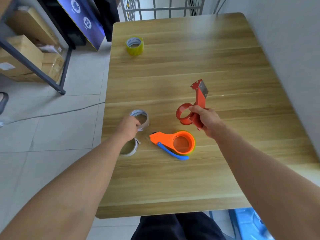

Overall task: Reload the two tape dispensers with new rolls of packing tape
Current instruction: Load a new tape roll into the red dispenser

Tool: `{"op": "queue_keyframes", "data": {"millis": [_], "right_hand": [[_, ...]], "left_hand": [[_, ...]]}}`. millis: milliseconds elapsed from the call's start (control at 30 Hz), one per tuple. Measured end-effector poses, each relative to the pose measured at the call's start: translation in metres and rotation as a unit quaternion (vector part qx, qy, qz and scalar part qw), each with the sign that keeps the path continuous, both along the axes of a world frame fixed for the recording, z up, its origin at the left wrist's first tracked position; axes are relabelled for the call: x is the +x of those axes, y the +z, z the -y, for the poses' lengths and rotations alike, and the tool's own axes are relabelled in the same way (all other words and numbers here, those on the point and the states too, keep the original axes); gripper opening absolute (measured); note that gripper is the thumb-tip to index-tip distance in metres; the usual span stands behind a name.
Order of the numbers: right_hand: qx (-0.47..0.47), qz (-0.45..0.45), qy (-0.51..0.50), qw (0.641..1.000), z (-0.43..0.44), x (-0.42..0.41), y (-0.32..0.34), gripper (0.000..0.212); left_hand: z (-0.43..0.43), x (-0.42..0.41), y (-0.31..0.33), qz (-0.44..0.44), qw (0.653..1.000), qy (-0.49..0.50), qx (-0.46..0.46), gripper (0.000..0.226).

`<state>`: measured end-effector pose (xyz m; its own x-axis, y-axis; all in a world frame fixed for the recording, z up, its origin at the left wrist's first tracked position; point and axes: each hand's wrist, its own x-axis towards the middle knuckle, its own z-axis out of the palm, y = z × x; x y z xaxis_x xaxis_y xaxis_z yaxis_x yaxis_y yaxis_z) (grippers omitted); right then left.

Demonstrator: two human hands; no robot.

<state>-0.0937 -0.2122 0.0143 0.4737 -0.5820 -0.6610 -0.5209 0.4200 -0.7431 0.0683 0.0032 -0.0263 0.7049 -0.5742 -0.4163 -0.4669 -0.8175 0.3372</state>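
A single wide-angle view from the person's head looks forward and steeply down onto a wooden table point(181, 179), close enough that both forearms fill the near corners. The table's near edge lies low in the frame, its far edge near the top; tiled floor point(52, 129) runs along the left.

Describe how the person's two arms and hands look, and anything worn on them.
Both forearms are bare up to the edge of the picture: no sleeves show. The left hand and right hand wear no gloves, and no watch, ring or wristband is visible. No markings can be made out. Dark trousers show below the table edge.
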Motion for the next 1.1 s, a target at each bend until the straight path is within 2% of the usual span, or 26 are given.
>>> {"op": "queue_keyframes", "data": {"millis": [133, 300, 500, 700, 900, 1100], "right_hand": [[0.011, 0.004, -0.006, 1.0, -0.002, 0.01, -0.002, 0.058], [0.028, 0.036, -0.015, 0.999, -0.001, 0.032, 0.0, 0.064], [0.038, 0.095, -0.038, 0.994, 0.013, 0.071, 0.004, 0.059], [0.03, 0.122, -0.047, 0.991, 0.034, 0.12, 0.0, 0.056], [0.034, 0.144, -0.038, 0.988, 0.055, 0.164, -0.018, 0.052], [0.038, 0.156, -0.043, 0.986, 0.068, 0.174, -0.045, 0.05]], "left_hand": [[0.017, 0.006, 0.013, -0.001, 0.999, 0.039, -0.038, 0.04], [0.063, 0.043, 0.043, 0.025, 0.986, 0.056, -0.157, 0.031], [0.109, 0.107, 0.058, 0.037, 0.973, 0.075, -0.214, 0.026], [0.146, 0.185, 0.044, 0.061, 0.984, 0.067, -0.154, 0.034], [0.177, 0.256, 0.019, 0.079, 0.992, 0.034, -0.094, 0.054], [0.203, 0.287, -0.012, 0.095, 0.995, -0.011, -0.038, 0.057]]}}
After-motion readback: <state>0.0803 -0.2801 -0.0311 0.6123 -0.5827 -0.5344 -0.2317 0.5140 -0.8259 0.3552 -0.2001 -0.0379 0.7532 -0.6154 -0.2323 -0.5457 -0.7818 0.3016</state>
